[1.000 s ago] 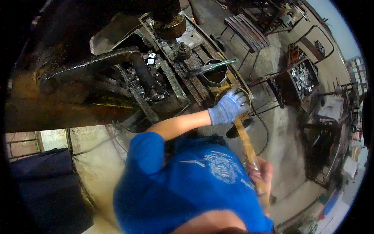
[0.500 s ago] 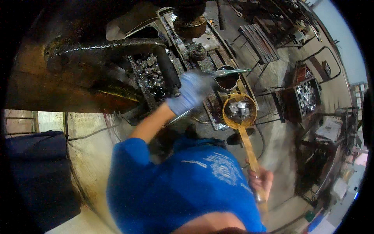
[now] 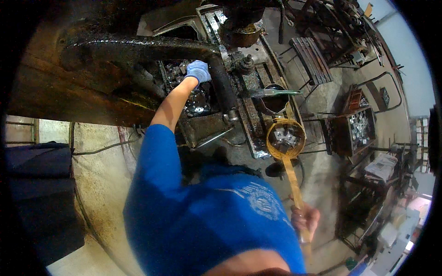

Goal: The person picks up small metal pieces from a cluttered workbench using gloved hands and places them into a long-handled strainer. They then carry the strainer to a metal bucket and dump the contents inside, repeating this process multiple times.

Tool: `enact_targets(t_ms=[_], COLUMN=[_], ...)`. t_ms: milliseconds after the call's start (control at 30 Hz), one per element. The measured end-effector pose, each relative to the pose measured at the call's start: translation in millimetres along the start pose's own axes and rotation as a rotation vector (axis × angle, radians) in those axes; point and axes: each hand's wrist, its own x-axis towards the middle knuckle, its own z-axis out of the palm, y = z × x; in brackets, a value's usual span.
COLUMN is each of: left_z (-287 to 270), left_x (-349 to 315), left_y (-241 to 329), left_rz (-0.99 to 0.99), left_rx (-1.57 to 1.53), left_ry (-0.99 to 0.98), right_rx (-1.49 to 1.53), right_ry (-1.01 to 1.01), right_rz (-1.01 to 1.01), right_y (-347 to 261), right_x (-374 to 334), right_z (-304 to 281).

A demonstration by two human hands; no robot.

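1. Nearest, between four and five o'clock from the middle of the view, the bare right hand (image 3: 305, 220) is clamped round the flat handle of a long-handled yellow scoop (image 3: 286, 157). Pale concrete floor (image 3: 328, 184) runs along the handle's right side, at four o'clock.
2. At three o'clock the scoop's round, ribbed basket overlaps the outer edge of a long, slotted steel bed (image 3: 254, 146); whether they touch I cannot tell. Small, squarish silvery metal pieces (image 3: 284, 136) lie in the basket.
3. At eleven o'clock sits a dark, straight-edged metal bin (image 3: 200, 126) of glinting metal pieces. The left hand (image 3: 199, 70), in a blue-grey knitted glove, reaches over it, well apart from the right; whether its fingers grip anything I cannot tell.
4. At twelve o'clock a thick, greasy black bar (image 3: 223, 85) stands just beside the glove, narrowing the room on its right.
5. At two o'clock a green-handled brush (image 3: 276, 92) lies across a dark, round-mouthed container (image 3: 275, 106).
6. Farther off, between one and two o'clock, is a brown slatted stool (image 3: 313, 60).
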Motion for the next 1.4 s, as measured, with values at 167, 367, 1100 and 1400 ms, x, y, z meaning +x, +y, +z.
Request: enact_targets(t_ms=[167, 367, 1100, 1400], left_z=[76.3, 79.9, -21.4, -41.5], left_x=[8.4, 5.3, -16.0, -46.1], left_y=[-38.5, -33.4, 1.8, -34.5], left_rz=[0.039, -0.034, -0.104, 0.016], left_rx=[0.004, 0.121, -0.008, -0.176], left_ry=[0.181, 0.19, 0.035, 0.4], right_rx=[0.019, -0.149, -0.08, -0.176], right_ry=[0.019, 0.082, 0.098, 0.203], right_rz=[0.034, -0.028, -0.096, -0.096], right_y=[-1.0, 4.1, 11.7, 9.4], right_x=[1.5, 1.6, -1.4, 4.5], right_z=[-0.5, 0.1, -13.9, 3.8])
